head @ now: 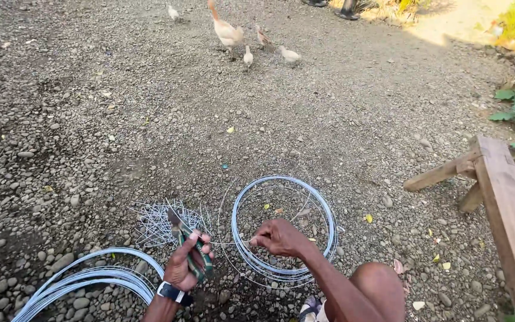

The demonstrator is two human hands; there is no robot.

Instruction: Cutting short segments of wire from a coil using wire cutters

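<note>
Left grip (181, 265) on one pliers (187, 241), right hand (278, 237) pinching one wire (229, 243)

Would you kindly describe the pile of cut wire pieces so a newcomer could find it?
On the gravel ground, look between the two wire coils, just beyond the left hand holding green-handled pliers. The pile of cut wire pieces is a spiky tangle of short straight lengths, not round loops.

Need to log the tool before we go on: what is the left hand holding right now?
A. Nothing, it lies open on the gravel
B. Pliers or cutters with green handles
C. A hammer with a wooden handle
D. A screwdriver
B: the left hand grips green-handled pliers, jaws pointing up over the pile of cut wire pieces, while the right hand pinches a thin wire stretched between them.
</note>
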